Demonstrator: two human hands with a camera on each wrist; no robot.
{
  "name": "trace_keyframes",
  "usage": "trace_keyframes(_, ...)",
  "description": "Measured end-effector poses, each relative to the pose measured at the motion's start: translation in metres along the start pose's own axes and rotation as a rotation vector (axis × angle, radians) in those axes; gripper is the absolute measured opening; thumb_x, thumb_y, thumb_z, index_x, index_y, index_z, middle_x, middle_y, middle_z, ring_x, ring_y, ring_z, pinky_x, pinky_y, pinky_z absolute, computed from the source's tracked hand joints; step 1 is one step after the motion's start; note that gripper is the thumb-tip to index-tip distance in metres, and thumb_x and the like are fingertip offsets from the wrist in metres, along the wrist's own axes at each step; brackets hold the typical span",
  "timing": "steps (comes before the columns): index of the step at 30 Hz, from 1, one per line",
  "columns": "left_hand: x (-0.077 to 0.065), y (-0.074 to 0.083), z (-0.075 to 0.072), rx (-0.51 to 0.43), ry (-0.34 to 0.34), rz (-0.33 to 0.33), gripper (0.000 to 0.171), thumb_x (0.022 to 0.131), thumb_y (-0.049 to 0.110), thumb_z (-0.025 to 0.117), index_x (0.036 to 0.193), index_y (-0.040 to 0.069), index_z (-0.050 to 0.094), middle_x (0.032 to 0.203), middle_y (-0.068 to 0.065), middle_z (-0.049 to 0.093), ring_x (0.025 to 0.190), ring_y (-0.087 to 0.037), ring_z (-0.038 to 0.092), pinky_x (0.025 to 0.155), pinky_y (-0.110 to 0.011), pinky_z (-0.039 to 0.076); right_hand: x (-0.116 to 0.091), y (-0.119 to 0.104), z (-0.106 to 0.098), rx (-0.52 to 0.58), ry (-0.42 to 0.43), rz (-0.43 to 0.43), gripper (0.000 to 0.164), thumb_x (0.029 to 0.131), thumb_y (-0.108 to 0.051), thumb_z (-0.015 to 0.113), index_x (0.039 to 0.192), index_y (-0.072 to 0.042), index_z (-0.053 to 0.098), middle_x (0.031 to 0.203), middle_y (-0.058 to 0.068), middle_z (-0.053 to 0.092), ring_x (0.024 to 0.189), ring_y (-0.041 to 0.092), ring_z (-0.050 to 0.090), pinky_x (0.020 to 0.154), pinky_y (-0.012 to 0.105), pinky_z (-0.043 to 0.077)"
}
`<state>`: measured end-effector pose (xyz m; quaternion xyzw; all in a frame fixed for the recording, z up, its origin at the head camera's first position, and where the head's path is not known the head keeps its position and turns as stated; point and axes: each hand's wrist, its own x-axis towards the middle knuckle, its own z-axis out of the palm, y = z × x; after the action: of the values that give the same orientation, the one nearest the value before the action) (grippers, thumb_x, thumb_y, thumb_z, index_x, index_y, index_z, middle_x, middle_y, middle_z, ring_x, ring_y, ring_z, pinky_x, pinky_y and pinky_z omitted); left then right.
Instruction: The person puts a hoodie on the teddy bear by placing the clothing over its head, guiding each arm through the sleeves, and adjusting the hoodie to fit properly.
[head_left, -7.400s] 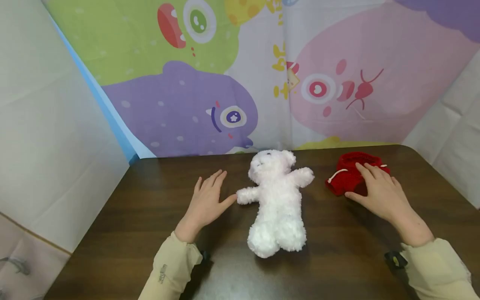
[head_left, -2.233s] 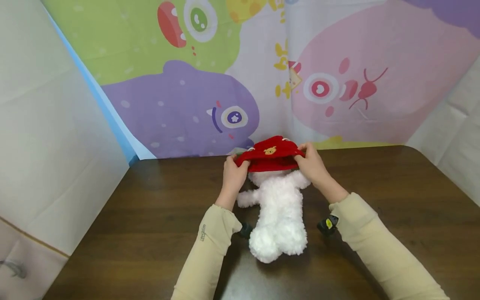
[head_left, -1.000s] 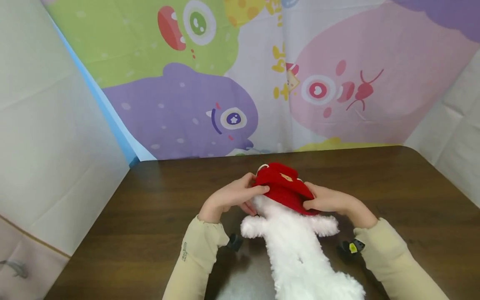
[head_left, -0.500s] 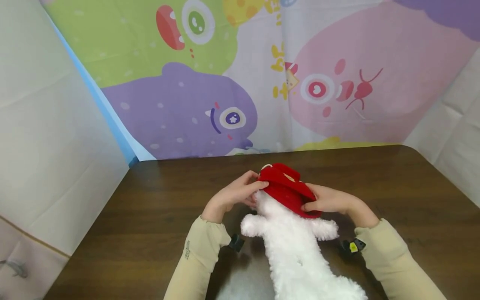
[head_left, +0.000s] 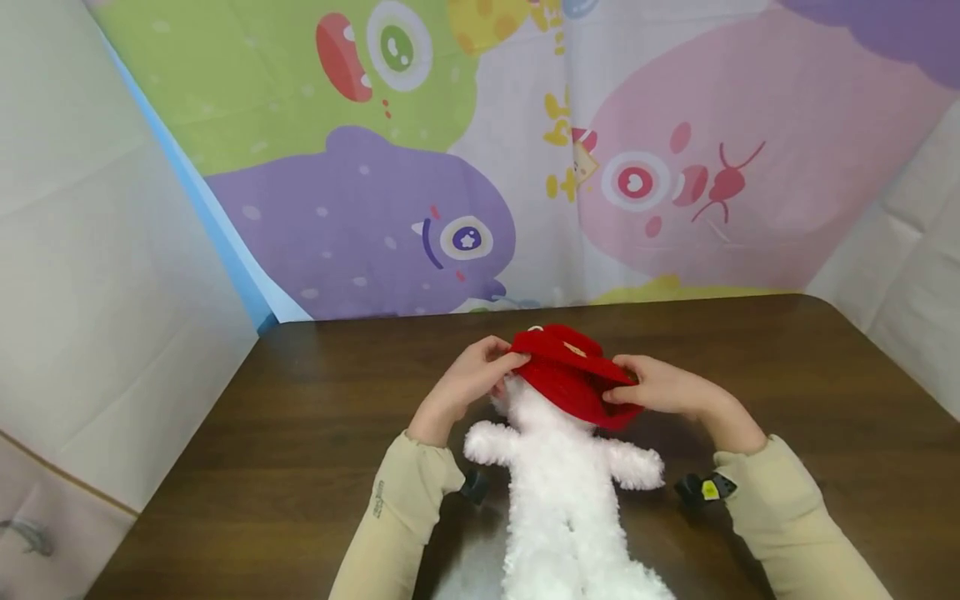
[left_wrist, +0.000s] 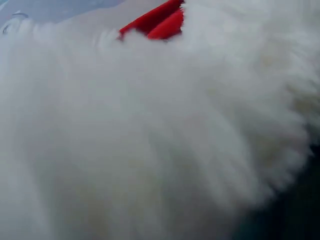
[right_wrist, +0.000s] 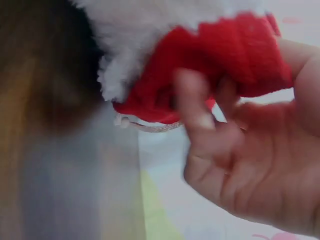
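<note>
A small red knit doll hoodie (head_left: 562,375) with a white cord covers the top of the head of a fluffy white teddy bear (head_left: 558,492). In the head view my left hand (head_left: 468,379) pinches the garment's left edge beside the bear's head. On the other side my right hand (head_left: 667,387) grips the right edge, thumb inside the opening. Close up in the right wrist view, fingers curl at the red hem (right_wrist: 245,55) and a cord (right_wrist: 155,127) dangles. White fur (left_wrist: 130,125) fills the left wrist view and hides the left hand. The bear's face is covered.
The brown wooden table (head_left: 300,433) lies under the bear. Behind it hangs a cartoon-printed cloth (head_left: 360,225), with a pale side panel (head_left: 112,250) at the left. Each wrist carries a small black camera (head_left: 708,487).
Earlier the hoodie lay at the right and both hands were apart. It then came over the bear's head, and the bear slid nearer. Lately the bear's body has swung slightly left.
</note>
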<state>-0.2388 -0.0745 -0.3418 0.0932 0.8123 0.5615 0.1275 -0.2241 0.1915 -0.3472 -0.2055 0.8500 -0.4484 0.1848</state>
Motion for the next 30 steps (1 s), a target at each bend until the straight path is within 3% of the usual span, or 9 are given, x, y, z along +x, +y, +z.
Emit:
trace_keyframes(4,0.004,-0.002,-0.001,-0.142,0.133,0.110,0.023,0.085,0.014,0.061,0.106,0.006,0.056,0.069,-0.001,0.047,0.050,-0.015,0.039,0.051,-0.026,0.039,0.005,-0.003,-0.003,0.042,0.159,-0.006,0.019,0.088,-0.011,0.055,0.098,0.003,0.048,0.079,0.009,0.059,0.053,0.015,0.049,0.054,0.031,0.046)
trace_keyframes(7,0.008,-0.005,0.001,-0.262,0.189,0.178,0.025,0.084,0.003,0.059,0.109,0.005,0.056,0.072,-0.002,0.046,0.047,-0.013,0.040,0.048,-0.024,0.039,0.009,-0.006,-0.002,0.145,0.263,-0.012,0.021,0.089,-0.009,0.056,0.102,0.005,0.047,0.072,0.007,0.058,0.044,0.014,0.047,0.047,0.029,0.044)
trace_keyframes(9,0.010,-0.006,0.002,-0.342,0.211,0.223,0.026,0.085,-0.002,0.055,0.111,0.002,0.054,0.079,-0.004,0.049,0.049,-0.012,0.048,0.052,-0.025,0.046,0.012,-0.009,0.000,0.225,0.320,-0.039,0.023,0.089,-0.008,0.055,0.104,0.007,0.047,0.075,0.007,0.059,0.046,0.014,0.053,0.047,0.026,0.043)
trace_keyframes(12,0.011,-0.006,0.003,-0.437,0.228,0.288,0.025,0.087,-0.005,0.051,0.111,-0.002,0.050,0.089,-0.006,0.052,0.064,-0.013,0.059,0.067,-0.030,0.054,0.018,-0.012,0.003,0.354,0.375,-0.082,0.026,0.090,-0.005,0.054,0.109,0.009,0.046,0.089,0.006,0.060,0.059,0.014,0.063,0.054,0.023,0.050)
trace_keyframes(17,0.013,-0.009,0.003,-0.501,0.308,0.339,0.022,0.085,-0.007,0.054,0.106,-0.003,0.051,0.094,-0.001,0.054,0.082,-0.010,0.058,0.080,-0.026,0.049,0.025,-0.013,0.006,0.511,0.408,-0.158,0.033,0.090,-0.005,0.052,0.118,0.009,0.042,0.103,0.002,0.053,0.079,0.014,0.067,0.072,0.032,0.053)
trace_keyframes(19,0.015,-0.011,0.003,-0.487,0.332,0.329,0.021,0.084,-0.008,0.054,0.103,-0.001,0.051,0.095,0.000,0.053,0.085,-0.010,0.056,0.079,-0.023,0.047,0.029,-0.012,0.008,0.539,0.415,-0.187,0.033,0.090,-0.005,0.052,0.118,0.010,0.041,0.104,0.001,0.052,0.083,0.013,0.066,0.077,0.036,0.051)
trace_keyframes(23,0.017,-0.019,0.001,-0.359,0.353,0.268,0.016,0.084,-0.006,0.054,0.098,0.001,0.051,0.096,-0.002,0.052,0.087,-0.012,0.052,0.077,-0.021,0.043,0.039,-0.006,0.013,0.539,0.432,-0.192,0.032,0.090,-0.004,0.052,0.116,0.012,0.042,0.103,0.002,0.050,0.086,0.010,0.063,0.081,0.040,0.049)
trace_keyframes(27,0.019,-0.028,0.000,-0.232,0.364,0.136,0.016,0.085,-0.001,0.056,0.101,0.001,0.054,0.097,-0.008,0.054,0.087,-0.017,0.048,0.074,-0.024,0.041,0.046,0.003,0.022,0.492,0.432,-0.132,0.032,0.092,-0.004,0.049,0.118,0.013,0.042,0.108,0.009,0.049,0.088,0.009,0.060,0.081,0.037,0.050)
trace_keyframes(30,0.020,-0.034,0.001,-0.158,0.321,0.008,0.017,0.087,0.005,0.055,0.104,0.001,0.055,0.103,-0.011,0.054,0.093,-0.022,0.048,0.080,-0.032,0.041,0.048,0.009,0.028,0.414,0.436,-0.063,0.032,0.092,-0.007,0.048,0.118,0.011,0.043,0.113,0.018,0.049,0.086,0.009,0.056,0.079,0.033,0.052)
